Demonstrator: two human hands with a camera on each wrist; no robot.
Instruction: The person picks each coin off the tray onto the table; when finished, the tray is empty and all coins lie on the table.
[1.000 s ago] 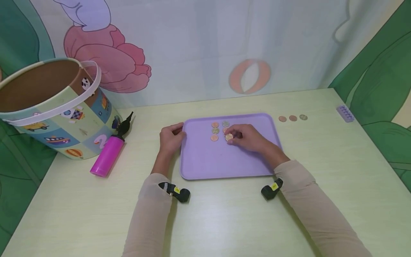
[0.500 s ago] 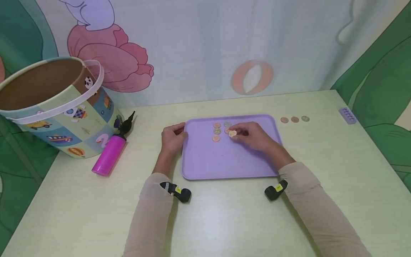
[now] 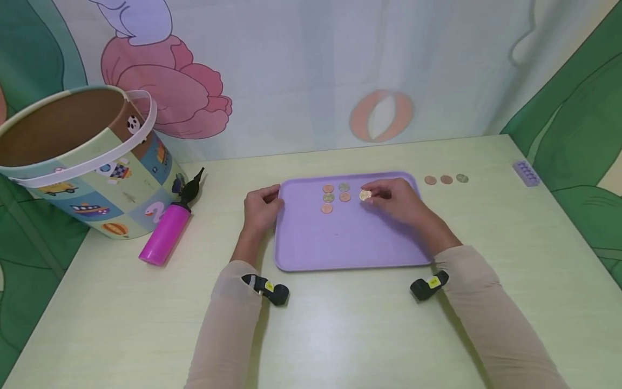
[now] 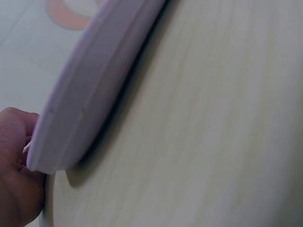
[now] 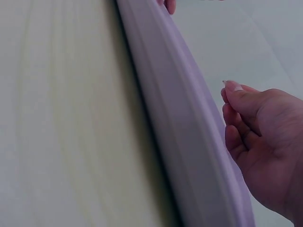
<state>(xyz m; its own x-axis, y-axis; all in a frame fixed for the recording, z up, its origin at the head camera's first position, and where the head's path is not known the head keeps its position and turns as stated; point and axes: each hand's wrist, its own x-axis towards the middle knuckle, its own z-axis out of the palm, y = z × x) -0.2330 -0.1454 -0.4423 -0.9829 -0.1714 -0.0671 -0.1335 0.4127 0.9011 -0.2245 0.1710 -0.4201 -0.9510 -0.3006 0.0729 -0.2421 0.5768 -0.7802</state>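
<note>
The right hand (image 3: 402, 204) has its grip pinched on a coin (image 3: 365, 195) over the purple tray (image 3: 335, 246), one o'clock from its middle; five other coins (image 3: 328, 198) lie toward eleven. The left hand (image 3: 261, 209) touches the rim at nine o'clock, its exact grip unclear. Three more coins (image 3: 446, 180) lie on the bench (image 3: 335, 324) at two o'clock.

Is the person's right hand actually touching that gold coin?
Touching. The head view shows it: the right hand pinches the gold coin at its edge between thumb and fingers.
</note>
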